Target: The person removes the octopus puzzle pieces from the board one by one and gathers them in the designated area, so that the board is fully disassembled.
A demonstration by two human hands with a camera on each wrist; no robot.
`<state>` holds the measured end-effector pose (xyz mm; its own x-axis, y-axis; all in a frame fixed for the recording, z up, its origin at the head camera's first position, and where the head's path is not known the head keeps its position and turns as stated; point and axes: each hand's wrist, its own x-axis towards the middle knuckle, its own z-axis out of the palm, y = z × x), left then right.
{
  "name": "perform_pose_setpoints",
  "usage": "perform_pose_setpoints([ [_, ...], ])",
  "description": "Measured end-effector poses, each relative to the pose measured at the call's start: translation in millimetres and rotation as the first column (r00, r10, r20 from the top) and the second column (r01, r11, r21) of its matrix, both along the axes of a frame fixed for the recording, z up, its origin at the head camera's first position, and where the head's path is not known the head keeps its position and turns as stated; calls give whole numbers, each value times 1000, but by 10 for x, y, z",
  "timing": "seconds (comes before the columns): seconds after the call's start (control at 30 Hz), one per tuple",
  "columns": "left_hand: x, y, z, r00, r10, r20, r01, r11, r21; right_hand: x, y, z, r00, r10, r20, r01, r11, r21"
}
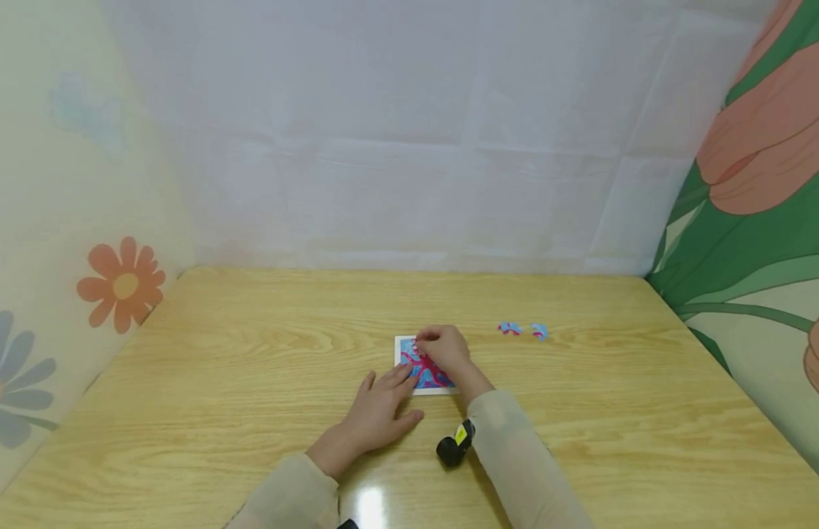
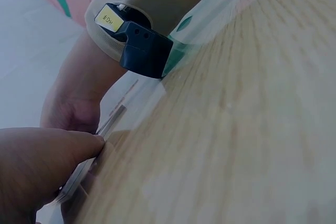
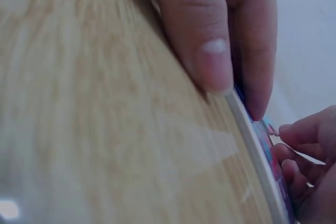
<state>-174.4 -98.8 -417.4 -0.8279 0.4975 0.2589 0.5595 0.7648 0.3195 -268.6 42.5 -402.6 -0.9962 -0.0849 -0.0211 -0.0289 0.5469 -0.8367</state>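
Head cam: above near side of bench (image 1: 250,455), faces fwd + down; wide, farthest back of the 3. Takes in bench to far backdrop (image 1: 416,147), plus L panel (image 1: 45,184) & R panel (image 1: 773,242).

L wrist cam (image 1: 347,524): low, just over bench, rolled sideways; looks R, v. close to L fingers (image 1: 401,373), R panel in bkgd.

R wrist cam (image 1: 452,450): also low, rolled opp. way; looks L + far, L fingers large, R fingers (image 1: 427,334) smaller.

Overlap: all 3 share puzzle (image 1: 435,391); wrist views get its edge near side-on. Head + L wrist both show R wrist cam.

White-bordered pink-and-blue puzzle (image 1: 432,376), flat
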Motion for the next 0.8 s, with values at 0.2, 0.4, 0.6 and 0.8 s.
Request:
perform_pose_setpoints([
  [0.2,0,-4,-6,1000,-5,-2,5,1000,18,-29,-10,-6,999,-2,-36,-1,998,-62],
  [0.4,3,1,-3,1000,-15,0,15,1000,25,-61,-1,-15,996,18,-91,-27,995,-98],
  [0.6,4,4,8,1000,-10,5,10,1000,17,-80,-18,-19,994,33,-106,-48,989,-138],
  [0.8,16,-3,19,1000,-7,17,6,1000,9,-80,-27,-28,990,62,-124,-78,988,-134],
])
